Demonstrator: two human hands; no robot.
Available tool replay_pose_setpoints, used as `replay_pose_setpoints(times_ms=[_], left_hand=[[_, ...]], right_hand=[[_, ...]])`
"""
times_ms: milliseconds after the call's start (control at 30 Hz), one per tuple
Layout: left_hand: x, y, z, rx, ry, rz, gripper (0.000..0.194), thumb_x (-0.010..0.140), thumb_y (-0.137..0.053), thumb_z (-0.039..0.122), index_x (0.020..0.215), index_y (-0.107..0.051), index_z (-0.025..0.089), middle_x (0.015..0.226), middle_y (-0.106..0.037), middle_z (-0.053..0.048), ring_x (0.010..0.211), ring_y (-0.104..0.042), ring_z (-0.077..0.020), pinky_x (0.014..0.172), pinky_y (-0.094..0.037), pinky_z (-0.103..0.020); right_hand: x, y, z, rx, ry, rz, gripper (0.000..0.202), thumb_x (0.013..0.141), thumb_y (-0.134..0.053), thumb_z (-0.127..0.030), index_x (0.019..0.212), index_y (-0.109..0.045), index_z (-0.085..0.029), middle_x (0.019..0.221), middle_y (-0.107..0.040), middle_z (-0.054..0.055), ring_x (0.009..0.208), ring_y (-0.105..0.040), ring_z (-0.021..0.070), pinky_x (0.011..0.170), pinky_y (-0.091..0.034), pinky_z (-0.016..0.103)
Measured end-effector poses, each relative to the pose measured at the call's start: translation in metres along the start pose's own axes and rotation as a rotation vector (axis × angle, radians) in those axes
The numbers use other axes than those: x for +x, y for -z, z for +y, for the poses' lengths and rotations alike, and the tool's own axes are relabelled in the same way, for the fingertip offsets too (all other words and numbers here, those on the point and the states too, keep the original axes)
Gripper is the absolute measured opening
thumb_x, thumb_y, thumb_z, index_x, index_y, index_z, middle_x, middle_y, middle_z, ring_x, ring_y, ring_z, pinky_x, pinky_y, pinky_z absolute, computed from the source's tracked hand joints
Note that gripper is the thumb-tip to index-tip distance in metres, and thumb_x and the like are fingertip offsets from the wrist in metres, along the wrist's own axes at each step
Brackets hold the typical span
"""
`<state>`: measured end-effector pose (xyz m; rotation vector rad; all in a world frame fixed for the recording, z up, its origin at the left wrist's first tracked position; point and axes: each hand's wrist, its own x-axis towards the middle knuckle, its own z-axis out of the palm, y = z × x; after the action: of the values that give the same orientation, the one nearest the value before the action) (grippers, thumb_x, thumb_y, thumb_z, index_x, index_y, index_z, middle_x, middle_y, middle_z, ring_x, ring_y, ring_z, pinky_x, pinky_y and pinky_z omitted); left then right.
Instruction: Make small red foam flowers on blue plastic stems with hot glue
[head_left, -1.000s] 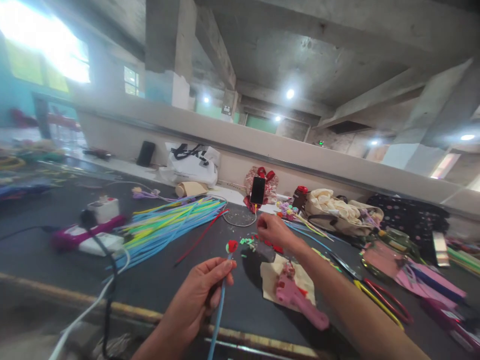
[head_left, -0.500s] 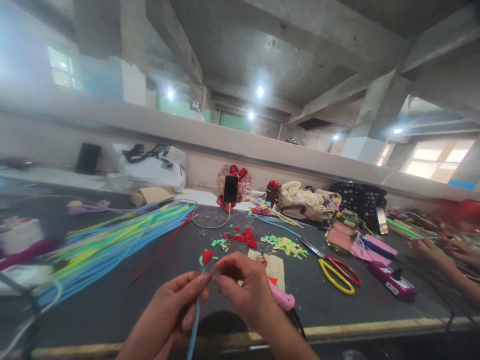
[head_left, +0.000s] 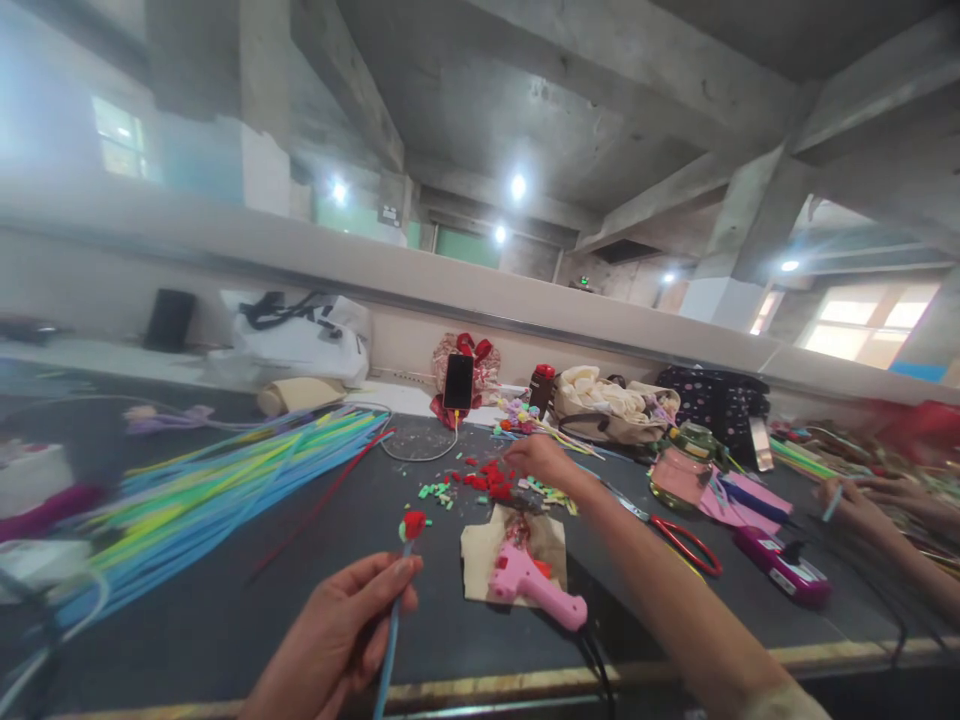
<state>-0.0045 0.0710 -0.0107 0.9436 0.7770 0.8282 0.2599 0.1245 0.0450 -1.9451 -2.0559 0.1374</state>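
My left hand [head_left: 360, 610] pinches a blue stem [head_left: 389, 650] topped by a small red flower [head_left: 414, 525] with a green piece beside it. Farther out, my right hand [head_left: 534, 462] is over the edge of the red pieces [head_left: 487, 478] and the yellow-green pieces [head_left: 555, 497]; its fingertips point down, and whether they hold a piece cannot be made out. Between my arms a pink glue gun [head_left: 540, 585] lies on a beige cloth [head_left: 475, 562].
Blue, green and yellow stems [head_left: 247, 500] spread at the left. Scissors [head_left: 686, 545], a bottle [head_left: 681, 465] and a purple device [head_left: 781, 565] lie right. A phone [head_left: 458, 382] stands behind. Another person's hands [head_left: 862, 510] work at far right.
My right hand has left the flower and moved forward and right to the small pieces, uncovering the glue gun and cloth. My left hand stays in place with the stem.
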Motion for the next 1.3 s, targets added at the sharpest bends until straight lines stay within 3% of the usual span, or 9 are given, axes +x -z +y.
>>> replay_pose_setpoints(times_ms=[133,267,433,700,867,1100,1300], left_hand=[[-0.002,-0.002,0.002,0.045,0.008,0.023,0.037,0.057,-0.066,0.049,0.050,-0.056,0.014,0.027,-0.034,0.009,0.026,-0.024,0.0000,0.029,-0.015,-0.010],[0.004,-0.001,-0.001,0.038,-0.020,0.003,0.034,0.059,-0.066,0.046,0.052,-0.057,0.015,0.028,-0.035,0.009,0.026,-0.023,0.0000,0.029,-0.015,-0.011],[0.007,0.003,-0.004,0.048,-0.013,-0.004,0.037,0.062,-0.063,0.050,0.052,-0.056,0.015,0.027,-0.034,0.009,0.026,-0.022,0.0001,0.029,-0.015,-0.011],[0.003,0.002,0.000,0.074,-0.015,-0.009,0.035,0.066,-0.060,0.047,0.051,-0.056,0.015,0.025,-0.031,0.010,0.025,-0.021,-0.0002,0.031,-0.013,-0.013],[0.003,0.002,0.001,0.074,-0.002,0.006,0.034,0.064,-0.061,0.047,0.051,-0.055,0.015,0.024,-0.032,0.010,0.025,-0.020,-0.0006,0.031,-0.012,-0.013],[0.004,0.005,-0.001,0.094,-0.054,-0.005,0.036,0.065,-0.059,0.049,0.053,-0.055,0.015,0.030,-0.032,0.010,0.028,-0.019,-0.0016,0.032,-0.013,-0.014],[0.002,0.003,-0.001,0.095,-0.035,-0.014,0.036,0.067,-0.058,0.049,0.054,-0.055,0.016,0.028,-0.032,0.009,0.028,-0.020,-0.0018,0.032,-0.013,-0.014]], right_hand=[[0.004,0.011,0.046,-0.063,-0.197,-0.051,0.023,0.084,-0.051,-0.027,0.103,-0.055,-0.014,0.104,-0.057,0.005,0.085,-0.058,0.0176,0.070,-0.049,0.034],[-0.003,0.000,0.062,-0.097,-0.328,-0.086,0.023,0.084,-0.051,-0.026,0.105,-0.054,-0.017,0.109,-0.055,0.005,0.091,-0.056,0.0190,0.075,-0.047,0.036],[-0.002,-0.015,0.064,0.002,-0.377,-0.123,0.023,0.084,-0.051,-0.026,0.104,-0.054,-0.017,0.109,-0.055,0.005,0.090,-0.056,0.0185,0.073,-0.048,0.035],[0.006,-0.007,0.059,0.277,-0.335,-0.152,0.024,0.085,-0.050,-0.027,0.105,-0.053,-0.014,0.103,-0.057,0.006,0.082,-0.058,0.0160,0.068,-0.050,0.033],[0.012,-0.013,0.056,0.351,-0.361,-0.119,0.025,0.085,-0.050,-0.027,0.107,-0.052,-0.014,0.104,-0.056,0.006,0.084,-0.058,0.0166,0.069,-0.050,0.035],[0.013,-0.015,0.053,0.339,-0.341,-0.056,0.025,0.085,-0.049,-0.027,0.107,-0.051,-0.014,0.103,-0.057,0.006,0.083,-0.058,0.0165,0.069,-0.050,0.035],[-0.004,-0.012,0.060,0.142,-0.369,-0.068,0.024,0.084,-0.050,-0.027,0.105,-0.054,-0.014,0.105,-0.057,0.005,0.085,-0.058,0.0176,0.070,-0.049,0.035]])
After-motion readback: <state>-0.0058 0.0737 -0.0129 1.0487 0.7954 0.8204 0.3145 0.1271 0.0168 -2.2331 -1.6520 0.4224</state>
